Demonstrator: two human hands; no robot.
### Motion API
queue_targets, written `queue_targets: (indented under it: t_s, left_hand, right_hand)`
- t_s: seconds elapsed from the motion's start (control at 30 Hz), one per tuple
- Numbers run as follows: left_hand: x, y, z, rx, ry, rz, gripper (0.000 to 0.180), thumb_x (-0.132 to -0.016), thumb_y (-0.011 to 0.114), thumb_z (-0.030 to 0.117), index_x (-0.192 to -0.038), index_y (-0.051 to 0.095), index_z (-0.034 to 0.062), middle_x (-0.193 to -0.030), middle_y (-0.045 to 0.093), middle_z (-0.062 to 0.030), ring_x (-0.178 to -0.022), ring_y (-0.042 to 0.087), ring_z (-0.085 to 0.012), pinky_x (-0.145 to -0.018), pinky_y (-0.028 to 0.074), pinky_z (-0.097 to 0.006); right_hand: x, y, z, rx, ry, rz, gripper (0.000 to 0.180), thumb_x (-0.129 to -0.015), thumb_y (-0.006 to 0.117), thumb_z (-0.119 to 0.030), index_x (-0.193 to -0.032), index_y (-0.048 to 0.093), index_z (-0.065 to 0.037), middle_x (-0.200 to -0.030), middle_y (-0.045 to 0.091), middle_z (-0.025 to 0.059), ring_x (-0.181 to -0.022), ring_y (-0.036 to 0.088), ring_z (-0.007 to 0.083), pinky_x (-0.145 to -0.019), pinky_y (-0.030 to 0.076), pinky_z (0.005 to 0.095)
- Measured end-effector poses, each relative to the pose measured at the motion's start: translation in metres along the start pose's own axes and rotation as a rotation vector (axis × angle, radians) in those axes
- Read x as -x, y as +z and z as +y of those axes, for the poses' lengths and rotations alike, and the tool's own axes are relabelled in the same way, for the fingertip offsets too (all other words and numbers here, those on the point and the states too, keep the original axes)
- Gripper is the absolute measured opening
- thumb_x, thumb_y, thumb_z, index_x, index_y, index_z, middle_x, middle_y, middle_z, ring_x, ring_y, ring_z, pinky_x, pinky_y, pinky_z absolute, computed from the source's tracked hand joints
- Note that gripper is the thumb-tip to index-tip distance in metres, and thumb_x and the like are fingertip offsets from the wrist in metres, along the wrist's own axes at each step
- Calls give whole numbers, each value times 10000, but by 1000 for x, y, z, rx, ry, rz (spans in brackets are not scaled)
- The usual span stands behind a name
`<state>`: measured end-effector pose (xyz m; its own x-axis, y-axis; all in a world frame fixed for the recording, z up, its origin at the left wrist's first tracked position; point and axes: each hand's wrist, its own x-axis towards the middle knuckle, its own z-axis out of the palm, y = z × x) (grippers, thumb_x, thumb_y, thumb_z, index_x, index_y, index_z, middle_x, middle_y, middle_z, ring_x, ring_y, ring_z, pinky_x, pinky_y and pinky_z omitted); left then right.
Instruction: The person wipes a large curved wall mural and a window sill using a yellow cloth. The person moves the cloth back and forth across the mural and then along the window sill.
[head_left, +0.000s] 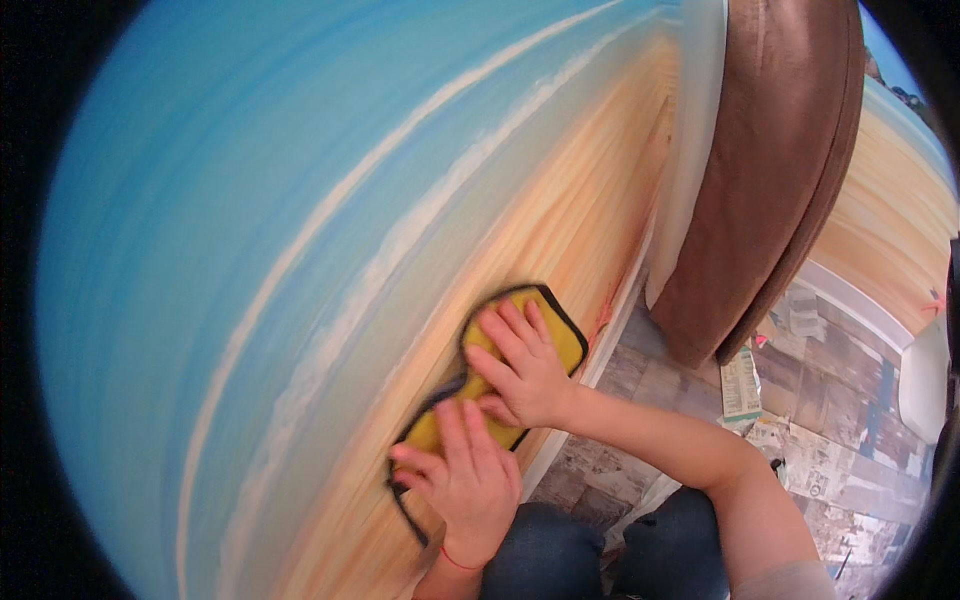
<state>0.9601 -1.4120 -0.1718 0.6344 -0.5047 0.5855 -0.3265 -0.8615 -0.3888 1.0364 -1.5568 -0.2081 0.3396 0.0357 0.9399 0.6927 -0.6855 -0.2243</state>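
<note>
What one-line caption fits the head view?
Both hands, left hand and right hand, press a yellow cloth against a beach-scene wall.

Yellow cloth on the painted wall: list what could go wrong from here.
1. Both hands, left hand and right hand, press the yellow cloth on the beach mural; rubbing might smear or dull the paint.
2. Newspaper sheets lie loose on the floor beside the knees; they could slip underfoot.

Wall open leftward; brown curtain blocks right.
</note>
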Motion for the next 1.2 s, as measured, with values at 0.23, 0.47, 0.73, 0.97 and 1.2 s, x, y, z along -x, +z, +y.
queue_targets:
  t_s: [0.23,0.47,0.73,0.97,1.2]
  left_hand:
    - [11,4,8,76,9,-161,684,-880,525,273,-1457,296,-15,-1543,238,-189,-1391,40,-567,-1094,76,-660]
    - [-62,-33,0,15,-249,279,626,-994,388,376,-1504,233,49,-1582,157,-158,-1396,-14,-563,-1090,25,-642]
    - [-38,-13,22,-23,-74,50,617,-925,529,278,-1451,343,14,-1546,268,-133,-1394,97,-555,-1070,154,-659]
    - [-106,-72,-3,14,-189,274,610,-905,540,237,-1439,359,4,-1541,284,-136,-1398,81,-553,-1081,110,-658]
    - [-125,-78,-7,-95,-228,264,596,-909,534,219,-1453,358,52,-1563,240,-115,-1413,67,-523,-1086,112,-655]
  right_hand:
    - [30,-2,20,32,-49,-100,714,-712,732,-354,-1356,513,-136,-1461,415,134,-1352,374,327,-1120,196,550]
    - [-98,-36,-1,-121,-215,97,689,-764,691,-223,-1400,446,-116,-1487,384,118,-1388,340,292,-1105,281,497]
    - [-8,-36,23,-35,-59,-160,727,-773,697,-249,-1422,410,-94,-1509,335,139,-1392,321,324,-1108,265,521]
    - [-115,-56,4,-115,-123,91,644,-800,640,-181,-1402,444,-65,-1482,367,181,-1362,357,382,-1087,271,550]
    - [-135,-43,8,10,-126,147,614,-841,591,-258,-1410,434,-86,-1503,349,151,-1386,324,336,-1126,200,532]
